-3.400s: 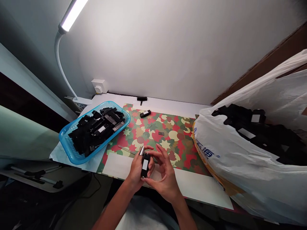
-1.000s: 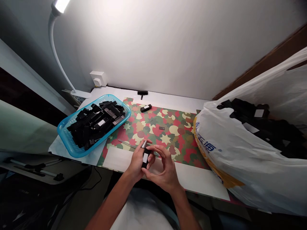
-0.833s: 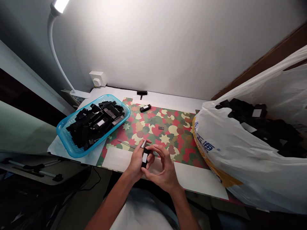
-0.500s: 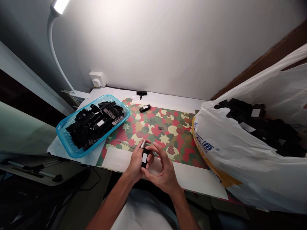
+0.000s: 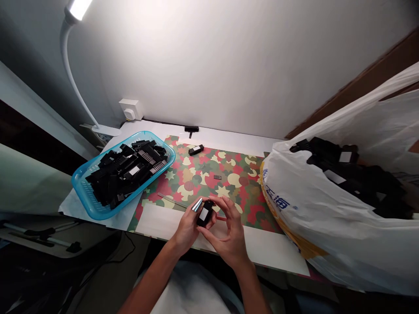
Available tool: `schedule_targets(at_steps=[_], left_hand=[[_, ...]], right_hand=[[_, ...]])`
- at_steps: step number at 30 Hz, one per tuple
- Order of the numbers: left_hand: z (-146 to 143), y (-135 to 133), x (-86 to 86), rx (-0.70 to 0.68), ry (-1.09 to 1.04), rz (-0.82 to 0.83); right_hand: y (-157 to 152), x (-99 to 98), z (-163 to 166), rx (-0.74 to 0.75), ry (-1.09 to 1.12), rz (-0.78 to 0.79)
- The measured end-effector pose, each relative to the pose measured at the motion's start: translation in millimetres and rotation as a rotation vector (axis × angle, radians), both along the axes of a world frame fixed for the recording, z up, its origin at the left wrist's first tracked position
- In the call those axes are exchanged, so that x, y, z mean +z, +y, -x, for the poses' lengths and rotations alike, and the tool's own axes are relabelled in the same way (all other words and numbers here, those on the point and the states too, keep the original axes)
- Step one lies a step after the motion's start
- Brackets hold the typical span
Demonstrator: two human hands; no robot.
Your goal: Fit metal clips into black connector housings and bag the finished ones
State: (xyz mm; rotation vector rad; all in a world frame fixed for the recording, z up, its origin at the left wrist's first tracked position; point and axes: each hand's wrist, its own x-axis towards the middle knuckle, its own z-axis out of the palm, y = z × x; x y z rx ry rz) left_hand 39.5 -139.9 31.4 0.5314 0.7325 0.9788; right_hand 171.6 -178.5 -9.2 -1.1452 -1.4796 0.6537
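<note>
Between my hands, over the front edge of the table, is a small black plastic case point(image 5: 205, 213) with a white label facing up. My left hand point(image 5: 186, 229) is closed on its left side. A shiny metal cap point(image 5: 197, 205) covers my left thumb. My right hand point(image 5: 233, 240) curves round from the right, thumb at the near end of the case and fingertips at the far end. Fingers partly hide the case's underside. A thin rod point(image 5: 170, 200) lies on the camouflage-patterned mat point(image 5: 242, 192) just beyond my left hand.
A blue basket point(image 5: 76, 179) heaped with black plastic parts point(image 5: 122, 174) stands left. One labelled black case point(image 5: 196, 150), a small dark plate point(image 5: 218, 177) and a black piece point(image 5: 191, 129) lie farther back. A white plastic bag point(image 5: 294, 192) of black parts bulges at right; a lamp point(image 5: 65, 56) rises left.
The black case has shifted slightly right and tilted, its far end now leaning right. My right fingertips have come onto that far end. The whole view has shifted a little.
</note>
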Motion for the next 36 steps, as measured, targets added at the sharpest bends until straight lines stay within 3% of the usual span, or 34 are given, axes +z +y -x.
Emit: schedule_targets(at_steps=[13, 22, 36], left_hand=[[0.2, -0.5, -5.5, -0.011, 0.024, -0.029], [-0.7, 0.2, -4.4, 0.002, 0.093, -0.031], [-1.5, 0.7, -4.5, -0.004, 0.073, -0.027]], right_hand=[[0.0, 0.2, -2.9, 0.038, -0.137, 0.033], [4.0, 7.2, -1.0, 0.08, -0.073, 0.004], [3.0, 2.6, -2.2, 0.062, -0.109, -0.007]])
